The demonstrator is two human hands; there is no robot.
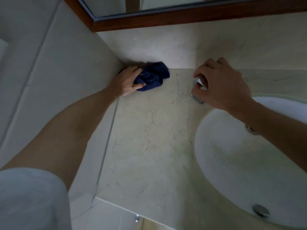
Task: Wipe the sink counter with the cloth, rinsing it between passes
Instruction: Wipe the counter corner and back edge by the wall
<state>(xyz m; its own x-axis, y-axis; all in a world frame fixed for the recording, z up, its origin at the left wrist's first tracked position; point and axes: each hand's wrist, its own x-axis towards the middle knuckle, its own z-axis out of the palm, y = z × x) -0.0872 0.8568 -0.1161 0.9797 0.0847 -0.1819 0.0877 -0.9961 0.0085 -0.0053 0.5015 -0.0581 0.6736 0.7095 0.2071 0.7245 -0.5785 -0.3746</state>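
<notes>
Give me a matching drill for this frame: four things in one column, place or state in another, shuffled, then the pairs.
Things:
1. cloth
2. right hand
3. sink
4. mirror

Places or states:
A. set into the counter, white, on the right
B. on the wall above the counter, brown wood frame
C. dark blue, bunched, in the back left corner under the left hand
D. curled round a shiny metal thing behind the sink

Pairs: 1-C, 2-D, 3-A, 4-B

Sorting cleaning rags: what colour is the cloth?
Dark navy blue cloth, gripped by left hand; head view.
</notes>
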